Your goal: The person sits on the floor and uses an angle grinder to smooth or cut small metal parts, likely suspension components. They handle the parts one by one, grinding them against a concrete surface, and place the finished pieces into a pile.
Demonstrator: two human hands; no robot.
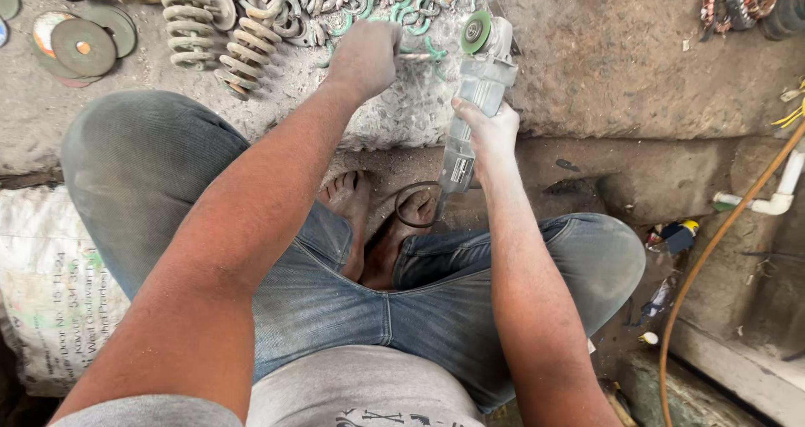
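- Grip first: the right hand (490, 134) is wrapped shut around the body of the pale grey angle grinder (475, 100) with its green disc (476, 31); a firm two-point hold would likely steady the cut.
- The left hand (365, 56) is closed on a thin pale metal rod (415, 56), held just left of the disc.
- Best kept low against the dusty concrete ledge (604, 58), fingers clear of the disc.
- Rusty coil springs (189, 25) lie well left of both hands.
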